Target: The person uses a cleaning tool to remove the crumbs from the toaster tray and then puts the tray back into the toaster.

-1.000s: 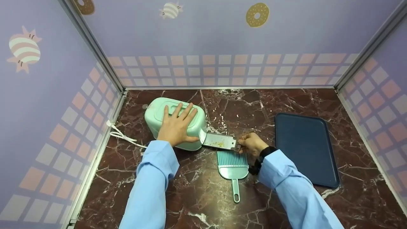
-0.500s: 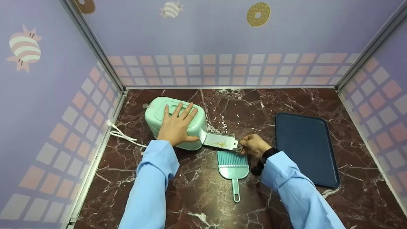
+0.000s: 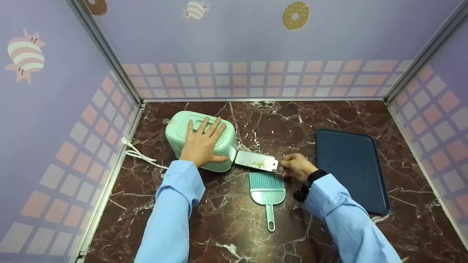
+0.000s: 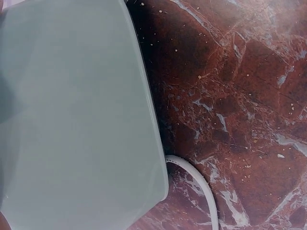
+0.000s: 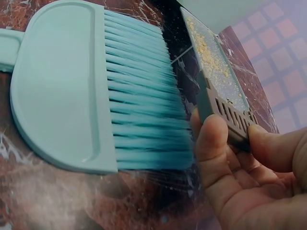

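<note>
A mint-green toaster (image 3: 175,142) lies at the left of the counter, its flat underside partly turned up. My left hand (image 3: 200,148) rests on it with spread fingers; its smooth side (image 4: 81,115) fills much of the left wrist view. From the toaster's right side extends a metal crumb tray (image 3: 252,160) strewn with yellowish crumbs. Whether its left end is still inside, I cannot tell. My right hand (image 3: 298,167) pinches the brown slotted end (image 5: 230,117) between thumb and fingers. Just below the tray lies a teal bristle brush (image 5: 62,91), handle towards me.
A dark blue tray (image 3: 351,171) lies at the right. White cord (image 3: 140,155) trails left of the toaster. Pale crumbs (image 3: 256,138) dot the marble-patterned counter (image 3: 219,226) behind the crumb tray. Patterned walls (image 3: 256,44) enclose the back and both sides.
My right hand has drawn the crumb tray a little to the right, exposing more of it beside the toaster. The left hand and toaster have stayed put.
</note>
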`<control>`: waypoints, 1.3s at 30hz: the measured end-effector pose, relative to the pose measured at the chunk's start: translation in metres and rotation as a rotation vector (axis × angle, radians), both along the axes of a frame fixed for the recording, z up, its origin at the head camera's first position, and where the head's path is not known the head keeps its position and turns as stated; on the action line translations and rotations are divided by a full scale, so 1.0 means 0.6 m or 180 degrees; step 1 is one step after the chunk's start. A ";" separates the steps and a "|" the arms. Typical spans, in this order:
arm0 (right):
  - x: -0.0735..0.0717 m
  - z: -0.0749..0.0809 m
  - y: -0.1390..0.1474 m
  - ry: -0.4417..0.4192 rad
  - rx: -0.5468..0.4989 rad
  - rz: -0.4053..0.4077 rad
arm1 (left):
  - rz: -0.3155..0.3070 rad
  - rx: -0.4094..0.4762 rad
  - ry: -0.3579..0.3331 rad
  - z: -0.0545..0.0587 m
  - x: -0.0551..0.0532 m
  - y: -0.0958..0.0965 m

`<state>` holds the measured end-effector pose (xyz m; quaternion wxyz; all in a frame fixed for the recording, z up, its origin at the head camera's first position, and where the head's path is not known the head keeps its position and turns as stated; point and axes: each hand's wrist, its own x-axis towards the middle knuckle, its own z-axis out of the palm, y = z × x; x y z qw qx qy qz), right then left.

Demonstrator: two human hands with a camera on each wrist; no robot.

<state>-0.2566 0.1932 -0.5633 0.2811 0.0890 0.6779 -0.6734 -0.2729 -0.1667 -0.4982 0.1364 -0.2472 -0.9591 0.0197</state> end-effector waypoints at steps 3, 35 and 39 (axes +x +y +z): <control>0.001 0.002 0.006 -0.0014 0.0039 -0.0016 | 0.0000 0.0001 -0.0027 0.000 -0.001 0.000; 0.013 0.032 0.100 0.0080 -0.0100 -0.0157 | 0.0124 0.0332 -0.0771 0.029 0.005 0.001; 0.017 0.039 0.112 0.0114 -0.0142 -0.0143 | 0.0138 0.0751 -0.0939 0.040 0.004 0.004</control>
